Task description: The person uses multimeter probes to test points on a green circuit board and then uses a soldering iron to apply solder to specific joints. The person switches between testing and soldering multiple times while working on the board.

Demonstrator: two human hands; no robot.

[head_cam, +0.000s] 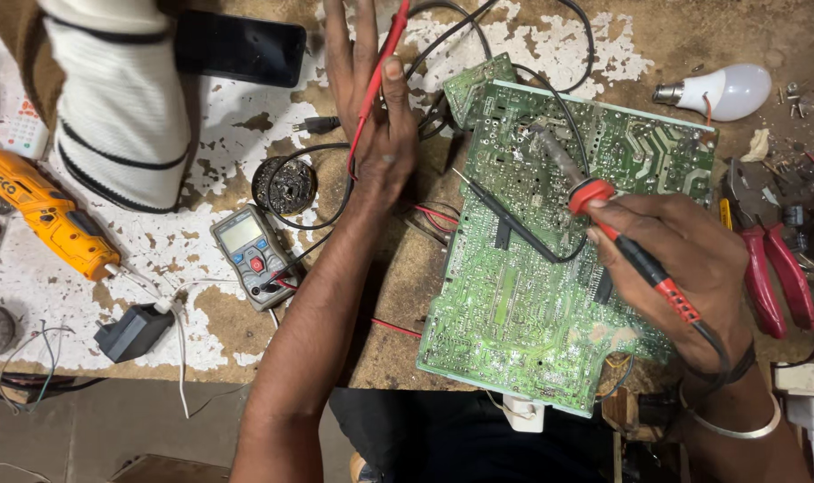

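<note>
Right hand (684, 259) grips a soldering iron (594, 210) tip-down on the green circuit board (550, 259); left of the board, left hand (375, 116) pinches a red multimeter probe (378, 76).

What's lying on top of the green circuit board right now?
On the circuit board lie a black probe and the soldering iron held by the right hand. That hand hides the board beneath it.

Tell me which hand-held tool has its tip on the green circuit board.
The red-collared soldering iron in the right hand; the left hand's thin red probe is off the board.
</note>
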